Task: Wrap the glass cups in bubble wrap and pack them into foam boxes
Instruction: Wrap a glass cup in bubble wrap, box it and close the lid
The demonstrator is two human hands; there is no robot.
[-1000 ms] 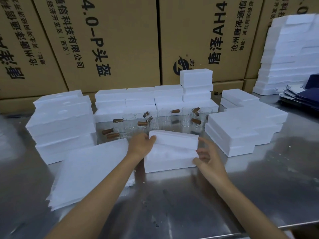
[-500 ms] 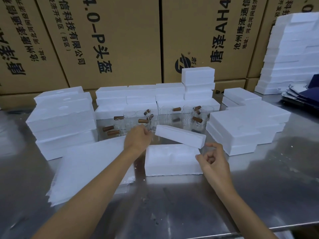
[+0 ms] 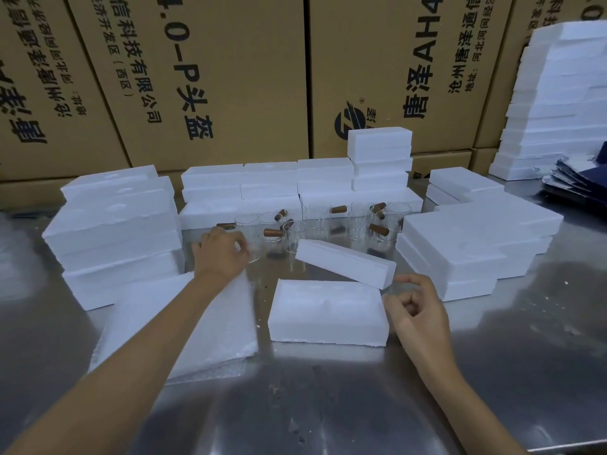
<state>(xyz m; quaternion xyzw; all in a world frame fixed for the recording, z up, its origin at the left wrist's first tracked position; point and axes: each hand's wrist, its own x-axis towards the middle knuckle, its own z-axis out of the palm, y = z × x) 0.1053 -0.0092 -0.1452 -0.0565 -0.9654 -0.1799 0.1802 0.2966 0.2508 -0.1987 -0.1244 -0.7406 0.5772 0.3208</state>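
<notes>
An open foam box base (image 3: pixel 328 310) lies on the steel table in front of me. Its foam lid (image 3: pixel 345 262) rests tilted just behind it, held by no hand. Several glass cups (image 3: pixel 322 218) with brown wooden handles stand in a cluster farther back. My left hand (image 3: pixel 220 251) is at the left end of that cluster, fingers curled over a glass cup (image 3: pixel 253 257) whose rim shows under them. My right hand (image 3: pixel 414 307) hovers by the base's right end, fingers loosely curled and holding nothing. A stack of bubble wrap sheets (image 3: pixel 184 323) lies under my left forearm.
Foam box stacks stand at the left (image 3: pixel 111 231), the right (image 3: pixel 476 244) and along the back (image 3: pixel 295 182), with a tall pile (image 3: pixel 558 93) far right. Printed cardboard cartons (image 3: pixel 213 77) wall the rear. Dark blue folded boxes (image 3: pixel 581 182) lie at the right edge.
My left hand lifted the lid off the foam box, let it go tilted behind the base, and moved left to the cups. My right hand drew back slightly from the box.
</notes>
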